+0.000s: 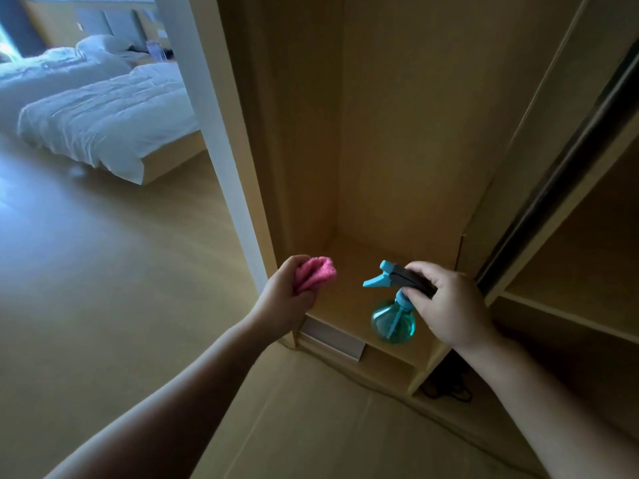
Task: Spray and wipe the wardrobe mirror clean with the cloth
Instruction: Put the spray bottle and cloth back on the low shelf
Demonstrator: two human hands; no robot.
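A bunched pink cloth (316, 273) is held left of a translucent teal spray bottle (393, 323), nozzle pointing toward it.

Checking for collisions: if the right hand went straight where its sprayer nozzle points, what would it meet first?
Probably the pink cloth gripped by the left hand; the spray bottle in the right hand aims leftward at it, depth unclear.

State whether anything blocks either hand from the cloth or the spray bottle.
Nothing visible does. The left hand already grips the pink cloth, and the right hand holds the spray bottle by its trigger head, in front of the open wardrobe compartment.
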